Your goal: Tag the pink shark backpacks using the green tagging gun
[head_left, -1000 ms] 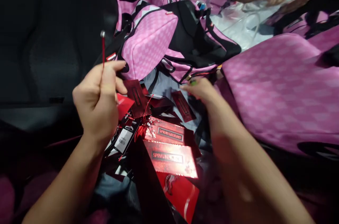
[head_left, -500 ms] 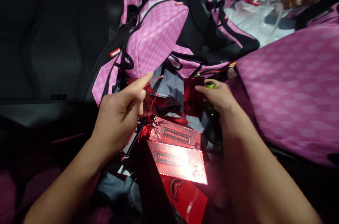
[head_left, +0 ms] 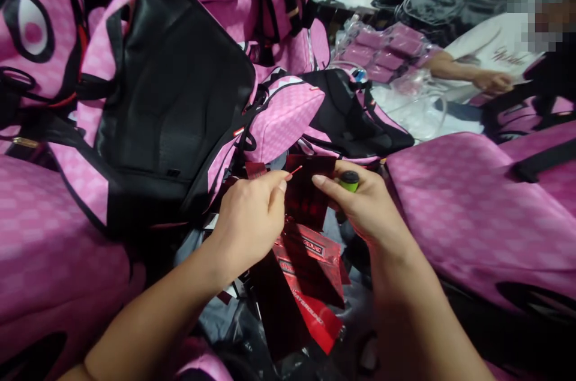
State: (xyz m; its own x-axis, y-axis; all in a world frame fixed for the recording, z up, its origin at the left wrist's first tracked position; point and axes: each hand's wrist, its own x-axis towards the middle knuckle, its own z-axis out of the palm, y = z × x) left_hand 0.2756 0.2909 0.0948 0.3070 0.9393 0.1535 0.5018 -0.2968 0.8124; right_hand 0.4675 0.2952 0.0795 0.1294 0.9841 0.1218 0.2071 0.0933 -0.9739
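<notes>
My left hand [head_left: 249,213] is closed in a pinch on a thin red string [head_left: 295,173], whose tip sticks out past the fingertips. A dark red hang tag [head_left: 303,198] is upright in my right hand [head_left: 366,204], with the thumb against its face. The same hand also grips a green object with a black end [head_left: 349,181]; its kind is not clear. Below both hands lies a loose bunch of shiny red tags [head_left: 315,267] with raised lettering. A brighter red tag [head_left: 321,321] is at the bottom of the bunch.
A pink checkered backpack with a black back panel [head_left: 180,93] stands at left. Another pink checkered bag [head_left: 450,201] lies at right. Plastic-wrapped pink packs [head_left: 382,54] are farther back. A co-worker's hand [head_left: 492,81] is at upper right.
The view has tilted up, showing more bags. My left hand has moved right, closer to the tag, its index finger now folded onto the string. My right hand still holds the tag and green object.
</notes>
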